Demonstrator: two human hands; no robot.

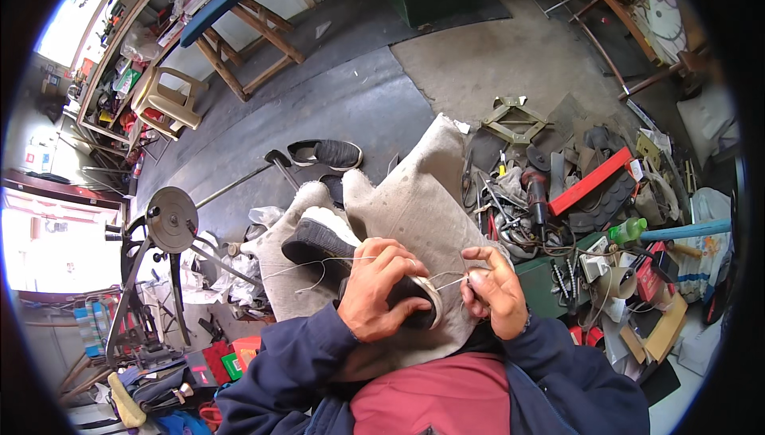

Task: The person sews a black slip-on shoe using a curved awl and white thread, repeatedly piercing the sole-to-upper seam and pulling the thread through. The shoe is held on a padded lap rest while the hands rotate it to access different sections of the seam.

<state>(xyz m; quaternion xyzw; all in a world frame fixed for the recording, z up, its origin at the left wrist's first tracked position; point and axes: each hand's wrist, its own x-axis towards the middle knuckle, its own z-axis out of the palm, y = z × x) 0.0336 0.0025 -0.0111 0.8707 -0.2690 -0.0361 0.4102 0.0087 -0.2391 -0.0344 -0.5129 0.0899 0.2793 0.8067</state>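
Left hand [382,288] grips a black shoe with white sole edging [419,311], lower centre of frame; right hand [492,285] pinches thin white thread [452,282] drawn from its rim. Stitching judged under way, unfinished, thread untrimmed; completed seam perhaps hidden by fingers. Beige cloth [414,188] lies beneath.

A dark shoe [319,242] with a white sole is seen tilted near the frame's centre, partly hidden. Pale thread [323,261] is trailed loosely to its left.
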